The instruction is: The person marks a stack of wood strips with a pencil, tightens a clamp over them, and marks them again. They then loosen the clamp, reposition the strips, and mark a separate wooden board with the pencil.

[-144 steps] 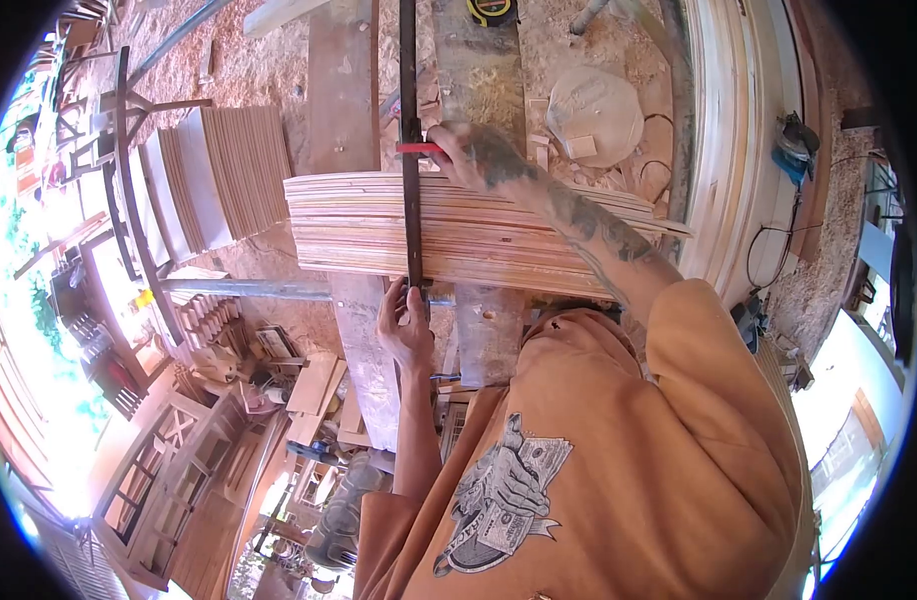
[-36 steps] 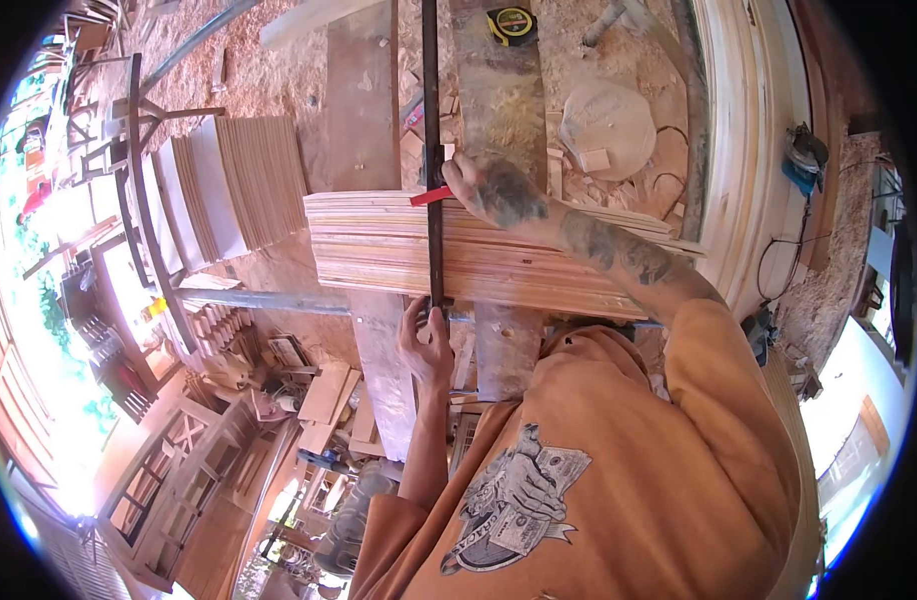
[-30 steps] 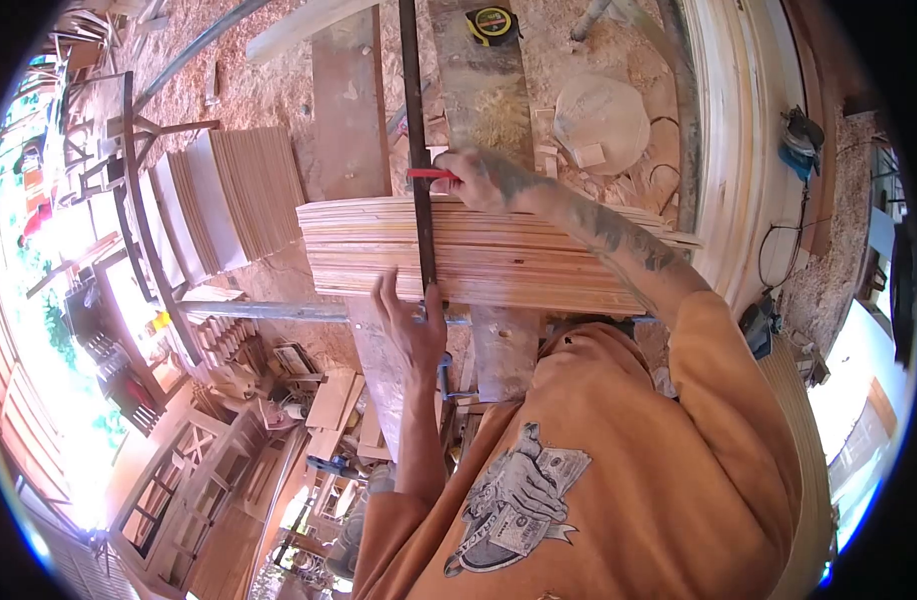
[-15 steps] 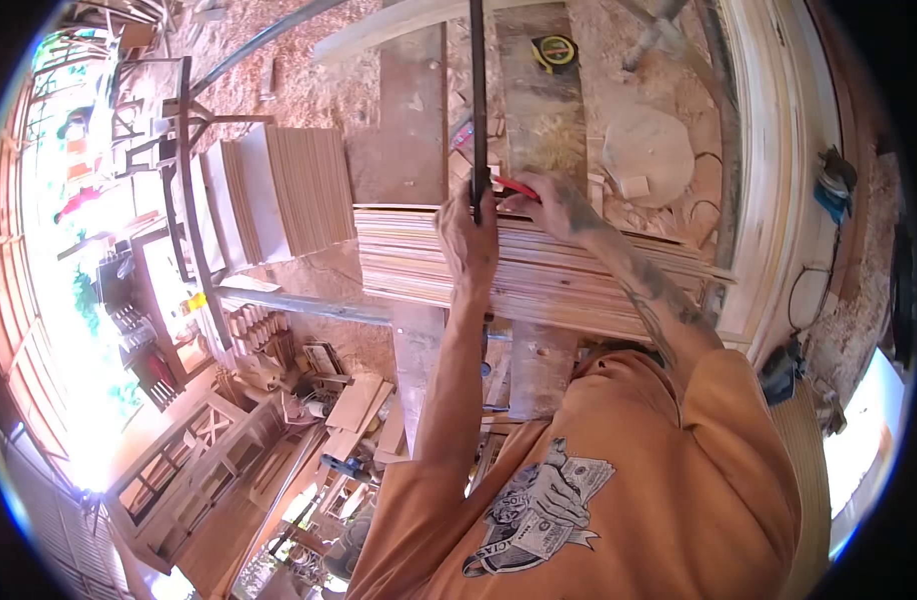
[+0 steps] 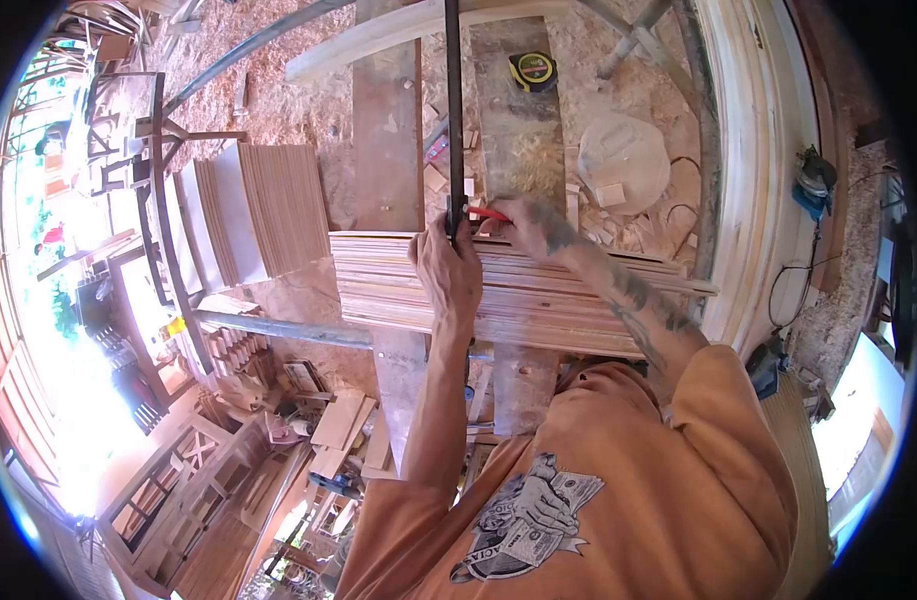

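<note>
Pinching dark bar (image 5: 455, 110) at its near end, L hand (image 5: 447, 275) is closed; R hand (image 5: 524, 228) grips red handle (image 5: 492, 214), just R of bar. Bar points away, approx. crosswise to board stack (image 5: 549, 300), w/ near end at stack's far edge.

The dark bar (image 5: 455, 110) is cut off at the top edge.

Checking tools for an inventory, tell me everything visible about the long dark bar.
Straight, slim and dark, the long bar looks metallic. The left hand grips its near end by the far edge of the stacked boards, beside a red piece in the right hand. It extends away between two planks, its far end out of view.
</note>
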The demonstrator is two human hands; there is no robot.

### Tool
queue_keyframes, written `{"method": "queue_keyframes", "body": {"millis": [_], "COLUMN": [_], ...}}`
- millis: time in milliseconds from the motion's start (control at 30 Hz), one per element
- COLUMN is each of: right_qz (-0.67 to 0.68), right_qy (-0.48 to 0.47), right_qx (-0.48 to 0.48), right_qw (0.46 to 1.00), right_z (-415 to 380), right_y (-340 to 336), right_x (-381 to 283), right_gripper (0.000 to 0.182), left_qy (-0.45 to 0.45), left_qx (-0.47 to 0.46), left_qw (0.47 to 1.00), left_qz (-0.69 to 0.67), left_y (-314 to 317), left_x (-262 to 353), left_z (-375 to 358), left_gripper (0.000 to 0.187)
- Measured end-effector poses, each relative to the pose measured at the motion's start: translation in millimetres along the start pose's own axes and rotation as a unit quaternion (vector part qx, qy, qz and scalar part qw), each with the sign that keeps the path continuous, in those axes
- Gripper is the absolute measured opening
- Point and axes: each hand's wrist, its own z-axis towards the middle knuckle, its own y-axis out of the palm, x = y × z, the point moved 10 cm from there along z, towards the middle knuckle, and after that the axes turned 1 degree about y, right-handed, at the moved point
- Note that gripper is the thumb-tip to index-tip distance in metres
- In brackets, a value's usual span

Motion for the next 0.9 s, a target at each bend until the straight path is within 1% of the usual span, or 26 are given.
{"method": "queue_keyframes", "body": {"millis": [67,100,167,200,267,300,367,400,467,567,667,700,767,867,900], "right_qz": [-0.074,-0.079,-0.09,-0.076,-0.05,-0.012,0.062,0.079,0.111,0.071,0.091,0.079,0.05,-0.014,-0.087], "right_qy": [-0.067,-0.072,-0.081,-0.059,-0.015,0.026,0.105,0.116,0.14,0.012,0.093,0.128,0.196,0.053,0.012], "right_qx": [0.061,0.072,0.096,0.085,0.065,0.034,-0.026,-0.048,-0.093,-0.046,-0.033,-0.054,-0.091,-0.038,-0.028], "right_qw": [0.993,0.992,0.988,0.992,0.997,0.999,0.992,0.989,0.98,0.996,0.991,0.987,0.975,0.998,0.996], "right_z": [-4.9,-6.8,-9.6,-7.5,-2.1,-0.6,3.9,7.1,7.5,14.4,9.5,8.9,6.3,8.5,6.7], "right_y": [-10.4,-10.8,-11.5,-10.6,-10.3,-4.0,8.4,9.2,10.0,5.8,9.8,10.7,3.2,2.6,4.7], "right_x": [-22.8,-23.7,-24.8,-23.1,-21.0,-9.3,13.6,16.9,22.9,16.2,20.8,19.2,13.2,1.5,-4.5], "right_gripper": [0.019,0.02,0.024,0.025,0.026,0.027,0.029,0.029,0.03,0.031,0.03,0.028,0.026,0.021,0.02], "left_qy": [0.018,0.026,0.016,0.01,0.012,0.012,-0.028,-0.044,-0.044,-0.058,-0.089,-0.1,-0.094,-0.079,-0.072], "left_qx": [0.018,0.027,0.006,-0.004,-0.001,0.0,-0.013,-0.016,-0.012,0.008,0.018,0.02,0.026,0.02,0.018], "left_qw": [1.0,0.999,1.0,1.0,1.0,1.0,0.998,0.996,0.994,0.993,0.992,0.991,0.992,0.994,0.994], "left_qz": [0.005,0.008,0.008,0.009,-0.004,-0.01,-0.052,-0.074,-0.095,-0.1,-0.089,-0.088,-0.083,-0.077,-0.076], "left_y": [2.0,0.6,5.5,6.9,7.2,7.4,8.0,7.3,1.4,-1.2,-4.9,-5.8,-6.9,-4.2,-3.8], "left_x": [-3.3,-2.1,-5.2,-5.4,-3.9,-3.8,-8.6,-10.7,-8.0,-9.9,-14.9,-15.7,-15.4,-13.6,-12.2], "left_z": [-2.8,-3.0,-2.6,-2.4,2.5,1.9,-1.4,0.5,2.1,4.6,2.1,1.2,-0.5,1.8,3.9], "left_gripper": [0.032,0.033,0.036,0.038,0.034,0.034,0.034,0.034,0.037,0.043,0.048,0.05,0.047,0.043,0.042]}}
